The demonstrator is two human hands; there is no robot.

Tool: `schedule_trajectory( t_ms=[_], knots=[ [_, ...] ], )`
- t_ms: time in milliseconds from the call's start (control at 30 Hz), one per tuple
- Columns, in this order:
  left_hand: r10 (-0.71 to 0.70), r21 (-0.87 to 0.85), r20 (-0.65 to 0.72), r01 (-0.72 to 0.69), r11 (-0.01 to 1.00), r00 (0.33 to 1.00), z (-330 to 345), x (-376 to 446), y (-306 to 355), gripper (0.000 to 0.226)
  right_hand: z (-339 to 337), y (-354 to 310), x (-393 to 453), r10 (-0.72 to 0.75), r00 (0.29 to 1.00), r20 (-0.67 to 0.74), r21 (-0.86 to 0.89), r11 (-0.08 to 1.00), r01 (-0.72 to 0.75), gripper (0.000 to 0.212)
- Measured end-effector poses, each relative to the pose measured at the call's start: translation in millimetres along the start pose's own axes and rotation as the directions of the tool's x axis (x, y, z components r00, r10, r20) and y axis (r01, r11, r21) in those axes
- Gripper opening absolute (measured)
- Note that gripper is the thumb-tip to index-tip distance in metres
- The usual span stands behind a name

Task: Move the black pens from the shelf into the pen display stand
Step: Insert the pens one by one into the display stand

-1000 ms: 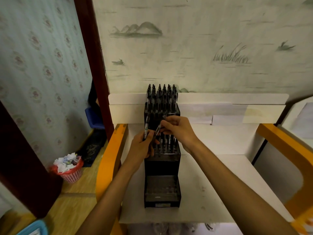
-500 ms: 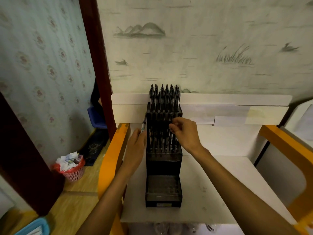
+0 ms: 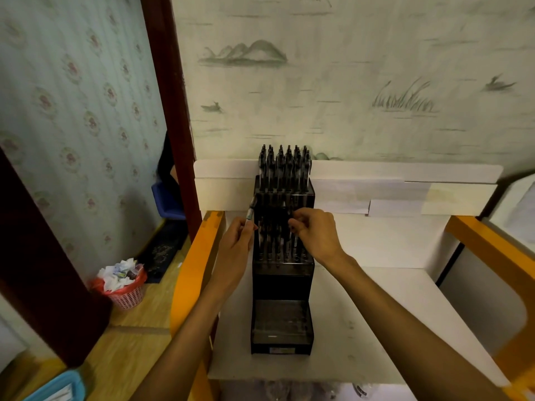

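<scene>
left hand (image 3: 236,244) gripping pen (image 3: 251,211), lower half hidden

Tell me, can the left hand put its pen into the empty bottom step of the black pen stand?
Probably yes. The left hand holds a black pen beside the tiered black plastic pen stand, and the lowest tier sits open, with nothing over it.

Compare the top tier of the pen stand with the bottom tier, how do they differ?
The top tier of the black pen display stand is packed with upright black pens, while the bottom tier shows only bare holes. The top tier sits at the back against the white backboard; the bottom tier sits lowest, nearest the shelf's front edge. Both are black steps of the same stand.
</scene>
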State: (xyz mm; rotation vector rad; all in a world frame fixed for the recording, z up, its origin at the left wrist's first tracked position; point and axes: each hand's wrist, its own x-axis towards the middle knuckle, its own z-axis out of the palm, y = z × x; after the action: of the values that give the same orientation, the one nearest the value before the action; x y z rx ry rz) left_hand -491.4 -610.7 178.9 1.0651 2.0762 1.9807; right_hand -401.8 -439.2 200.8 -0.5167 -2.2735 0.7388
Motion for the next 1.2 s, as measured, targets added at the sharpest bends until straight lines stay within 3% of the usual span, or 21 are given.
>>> schedule_trajectory(
  t_ms=[333,600,800,900,967,1033,1200],
  knots=[
    [0.005,-0.044,0.019,-0.004,0.999,1.000,7,5,-7,0.027,0,2,3,0.043,0.999,0.008,0.002,0.999,-0.043,0.014],
    [-0.014,-0.062,0.040,0.016,0.998,0.999,9,4,-15,0.024,15,15,-9,0.077,0.987,0.142,-0.086,0.994,-0.065,0.015],
    [-0.030,-0.025,0.072,0.032,0.999,0.997,13,4,-19,0.020,10,18,-7,0.077,0.987,0.143,-0.176,0.983,-0.051,0.028],
    [-0.021,-0.015,0.093,0.022,1.000,0.995,16,5,-17,0.015,2,12,-9,0.076,0.995,0.064,-0.062,0.996,-0.072,0.012],
    [-0.015,-0.006,0.107,0.015,1.000,0.994,18,6,-16,0.010,-5,5,-10,0.101,0.994,0.034,0.163,0.981,-0.105,0.008],
    [-0.006,0.011,0.120,0.005,1.000,0.993,20,6,-15,0.006,-13,-4,-10,0.121,0.988,0.093,0.385,0.911,-0.148,0.008],
    [0.044,0.157,0.166,-0.070,0.985,0.985,29,4,-16,0.002,-19,-14,-11,0.108,0.985,0.134,0.398,0.905,-0.153,0.016]
  ],
)
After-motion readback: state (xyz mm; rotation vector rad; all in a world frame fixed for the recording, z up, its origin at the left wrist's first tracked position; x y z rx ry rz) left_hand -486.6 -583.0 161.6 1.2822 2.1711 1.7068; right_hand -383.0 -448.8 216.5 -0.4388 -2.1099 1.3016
